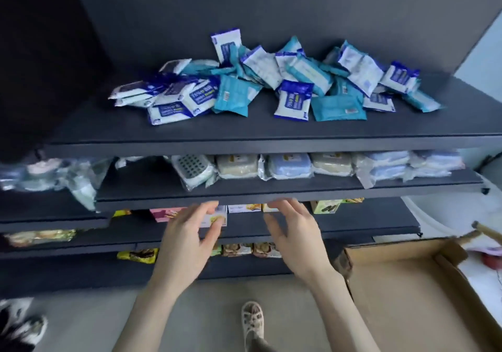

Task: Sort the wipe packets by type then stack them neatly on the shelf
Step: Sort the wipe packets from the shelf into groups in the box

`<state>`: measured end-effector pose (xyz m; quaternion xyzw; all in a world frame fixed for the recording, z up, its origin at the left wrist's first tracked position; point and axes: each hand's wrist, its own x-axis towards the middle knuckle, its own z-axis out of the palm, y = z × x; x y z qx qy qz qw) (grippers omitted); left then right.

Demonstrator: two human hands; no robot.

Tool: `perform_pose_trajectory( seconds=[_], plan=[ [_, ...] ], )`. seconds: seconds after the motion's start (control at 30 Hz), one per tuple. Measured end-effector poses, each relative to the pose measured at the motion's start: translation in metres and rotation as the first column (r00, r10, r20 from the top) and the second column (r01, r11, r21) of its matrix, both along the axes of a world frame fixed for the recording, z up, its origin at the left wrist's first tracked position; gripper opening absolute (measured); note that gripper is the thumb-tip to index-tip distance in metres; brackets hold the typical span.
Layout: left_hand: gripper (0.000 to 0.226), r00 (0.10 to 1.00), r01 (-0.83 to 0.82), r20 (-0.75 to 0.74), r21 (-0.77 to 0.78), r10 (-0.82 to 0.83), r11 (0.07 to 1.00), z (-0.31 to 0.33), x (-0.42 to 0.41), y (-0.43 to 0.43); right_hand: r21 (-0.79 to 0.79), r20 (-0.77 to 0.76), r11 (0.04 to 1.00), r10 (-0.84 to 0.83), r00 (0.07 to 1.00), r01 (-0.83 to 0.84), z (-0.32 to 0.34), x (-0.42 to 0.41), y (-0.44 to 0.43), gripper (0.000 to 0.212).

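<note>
Left hand (pixel 190 232) and right hand (pixel 294 238) hung side by side, fingers loose, holding nothing, below the shelf (pixel 244 134) front edge. Wipe packets (pixel 271 85) lay unsorted above and ahead. The heap ran left-right along the shelf, neither hand clearly nearer.

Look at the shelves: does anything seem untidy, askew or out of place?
The wipe packets on the top shelf lie in a jumbled heap, teal and white-and-blue types mixed, many tilted or overlapping. On the shelf below, one wrapped pack sits askew beside tidier rows.
</note>
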<state>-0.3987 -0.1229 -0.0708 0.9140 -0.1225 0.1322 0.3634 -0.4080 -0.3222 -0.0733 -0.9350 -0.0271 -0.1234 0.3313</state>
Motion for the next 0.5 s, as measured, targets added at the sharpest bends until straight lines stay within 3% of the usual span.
perform_pose_trajectory(
  seconds=[0.27,0.5],
  plan=[
    [0.028,0.98,-0.092,0.17,-0.057,0.1,0.994,0.043,0.113,0.058,-0.003,0.143,0.994,0.112,0.983,-0.113,0.056,0.131,0.058,0.023],
    [0.028,0.963,-0.145,0.228,-0.024,0.146,0.989,0.053,0.214,0.097,-0.01,0.162,0.99,0.143,0.976,-0.143,0.075,0.237,0.103,0.022]
  ],
)
